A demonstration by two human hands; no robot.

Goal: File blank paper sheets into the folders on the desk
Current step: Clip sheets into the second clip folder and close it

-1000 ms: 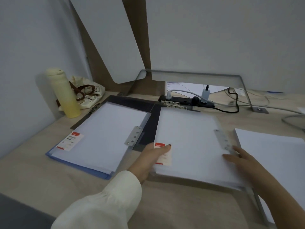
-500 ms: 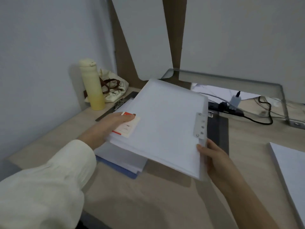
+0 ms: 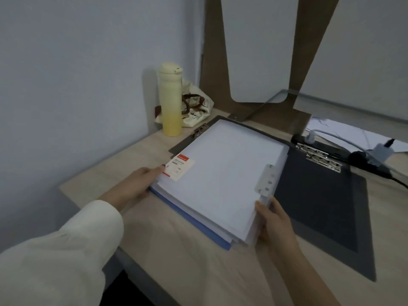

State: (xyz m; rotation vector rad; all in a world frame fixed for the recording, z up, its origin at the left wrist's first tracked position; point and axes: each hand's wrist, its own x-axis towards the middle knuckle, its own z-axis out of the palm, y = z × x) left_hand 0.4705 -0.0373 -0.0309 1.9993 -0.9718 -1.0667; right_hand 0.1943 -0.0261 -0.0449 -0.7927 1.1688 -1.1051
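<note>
Stacking, seemingly: left hand (image 3: 139, 184) and right hand (image 3: 273, 224) grip opposite edges of the translucent paper-filled folder (image 3: 220, 173) between them, atop the blue plastic folder (image 3: 189, 218); next likely squaring edges.

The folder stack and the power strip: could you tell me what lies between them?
In the head view, a dark clipboard with its metal clip lies between them.

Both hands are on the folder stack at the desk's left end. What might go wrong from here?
1. The top folder lies skewed on the blue folder, with sheet edges fanned at the near corner by the right hand; letting go unevenly may spill sheets.
2. The yellow bottle stands upright just behind the folders; a push backward from the left hand might topple it.
</note>
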